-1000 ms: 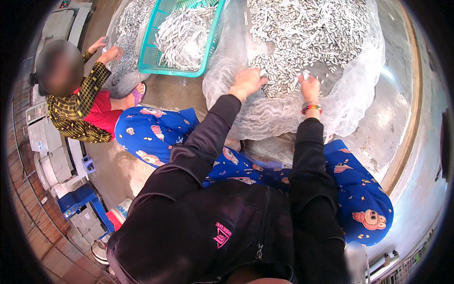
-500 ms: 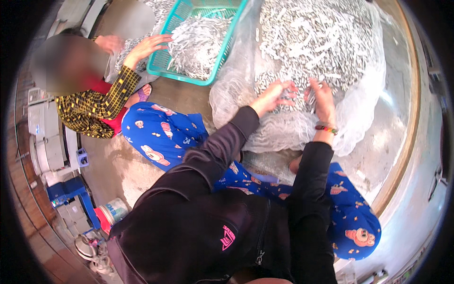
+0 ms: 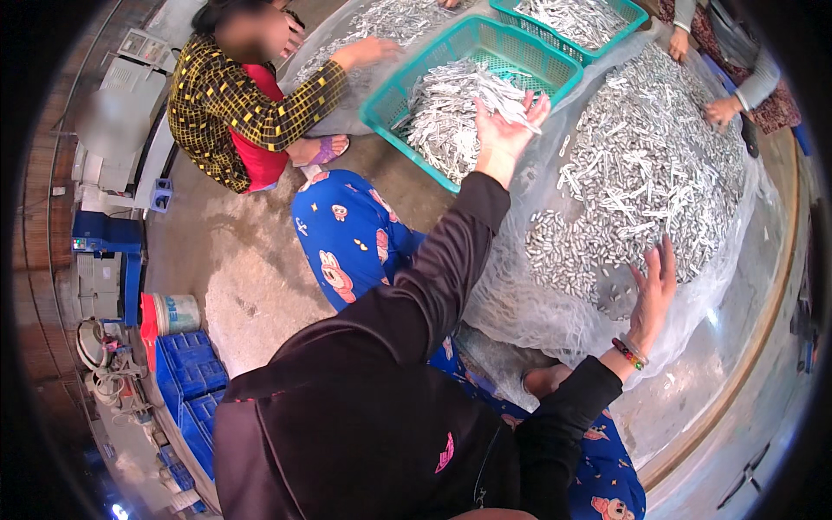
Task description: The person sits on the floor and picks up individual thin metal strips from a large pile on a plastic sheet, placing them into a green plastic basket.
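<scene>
My left hand (image 3: 505, 134) is over the near right side of a green plastic basket (image 3: 416, 163), palm turned up. Thin silver strips (image 3: 520, 117) lie between its thumb and fingers, some sticking out past them. Inside the basket is a heap of similar silver strips (image 3: 446, 104). My right hand (image 3: 654, 299) is open, fingers spread, at the near edge of a wide pile of small silver metal pieces (image 3: 641, 182). Short cylinder-like bits and longer strips are mixed in that pile. It rests on a translucent plastic sheet (image 3: 511, 277).
A second green basket (image 3: 607, 52) of strips stands behind the first. At the left a person in a checked top (image 3: 217, 95) reaches toward another pile (image 3: 381, 26). Another person's hand (image 3: 722, 109) is at the pile's far right. Blue bins (image 3: 192, 373) and a bucket (image 3: 177, 314) are at the left.
My left hand has gone from the pile to above the basket, carrying strips. My right hand has spread open and drawn back to the pile's near edge. The view has shifted.
</scene>
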The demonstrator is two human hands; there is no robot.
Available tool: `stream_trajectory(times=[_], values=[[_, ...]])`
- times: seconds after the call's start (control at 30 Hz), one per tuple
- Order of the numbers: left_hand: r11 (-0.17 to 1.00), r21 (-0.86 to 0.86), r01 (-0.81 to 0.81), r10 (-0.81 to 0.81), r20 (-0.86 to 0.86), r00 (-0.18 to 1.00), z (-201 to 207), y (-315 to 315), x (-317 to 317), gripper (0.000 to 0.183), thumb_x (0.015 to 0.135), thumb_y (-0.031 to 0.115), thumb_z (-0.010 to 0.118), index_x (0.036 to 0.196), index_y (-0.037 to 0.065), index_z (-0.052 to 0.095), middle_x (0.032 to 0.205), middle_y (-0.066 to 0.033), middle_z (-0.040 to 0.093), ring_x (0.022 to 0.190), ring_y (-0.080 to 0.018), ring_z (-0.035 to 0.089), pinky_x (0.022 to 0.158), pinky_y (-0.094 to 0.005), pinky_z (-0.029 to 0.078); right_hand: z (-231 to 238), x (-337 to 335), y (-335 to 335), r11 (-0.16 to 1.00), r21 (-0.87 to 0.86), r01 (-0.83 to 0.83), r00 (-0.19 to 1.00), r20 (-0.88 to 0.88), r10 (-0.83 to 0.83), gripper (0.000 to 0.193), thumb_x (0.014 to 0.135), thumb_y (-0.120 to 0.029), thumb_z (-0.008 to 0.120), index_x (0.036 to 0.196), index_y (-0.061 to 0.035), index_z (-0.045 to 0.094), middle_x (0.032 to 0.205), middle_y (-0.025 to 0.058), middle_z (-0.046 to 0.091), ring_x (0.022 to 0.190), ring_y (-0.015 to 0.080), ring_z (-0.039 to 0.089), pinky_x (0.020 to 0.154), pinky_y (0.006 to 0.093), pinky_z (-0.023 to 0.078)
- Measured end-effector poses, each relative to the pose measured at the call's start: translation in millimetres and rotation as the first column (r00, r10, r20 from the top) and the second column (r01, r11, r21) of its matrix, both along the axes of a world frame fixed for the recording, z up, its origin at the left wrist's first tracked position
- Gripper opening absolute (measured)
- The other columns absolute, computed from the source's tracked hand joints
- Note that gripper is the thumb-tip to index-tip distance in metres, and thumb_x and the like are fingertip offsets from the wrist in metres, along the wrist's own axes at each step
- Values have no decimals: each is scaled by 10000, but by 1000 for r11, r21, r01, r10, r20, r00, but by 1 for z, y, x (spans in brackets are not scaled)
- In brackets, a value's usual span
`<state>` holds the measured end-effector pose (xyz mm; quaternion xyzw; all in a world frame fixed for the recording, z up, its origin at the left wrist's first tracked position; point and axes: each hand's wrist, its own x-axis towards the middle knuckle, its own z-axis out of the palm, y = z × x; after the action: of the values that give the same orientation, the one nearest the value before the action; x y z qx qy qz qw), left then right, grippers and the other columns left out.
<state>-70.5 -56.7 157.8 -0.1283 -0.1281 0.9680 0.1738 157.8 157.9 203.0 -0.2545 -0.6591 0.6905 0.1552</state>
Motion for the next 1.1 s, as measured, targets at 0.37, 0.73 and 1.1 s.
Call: stream_trajectory(times=[0.37,0.73,1.1], values=[[633,-677,376,-498,15,867,-99,75,58,420,814,375,523,1116,99,429,1111,-93,471,1026,-235,466,883,-463,381,-111,-4,82,792,-550,265,964,173,-202,756,783,-205,597,1319,-20,98,1324,210,161,1158,369,289,808,538,436],[-698,-554,-453,-575,56,816,-172,159,-13,680,789,500,464,1324,166,210,1343,-245,106,1239,-421,78,988,-507,115,-232,-27,157,693,551,465,666,297,-684,678,833,-396,472,1228,118,273,1256,262,313,1178,321,308,987,351,233],[-648,-632,-425,-443,-141,885,-181,170,78,394,819,274,508,1186,149,444,1174,-192,411,1103,-353,373,924,-423,293,-209,-57,56,742,300,600,733,167,-660,692,772,-373,609,1184,98,311,1133,210,421,1024,257,416,899,357,321]])
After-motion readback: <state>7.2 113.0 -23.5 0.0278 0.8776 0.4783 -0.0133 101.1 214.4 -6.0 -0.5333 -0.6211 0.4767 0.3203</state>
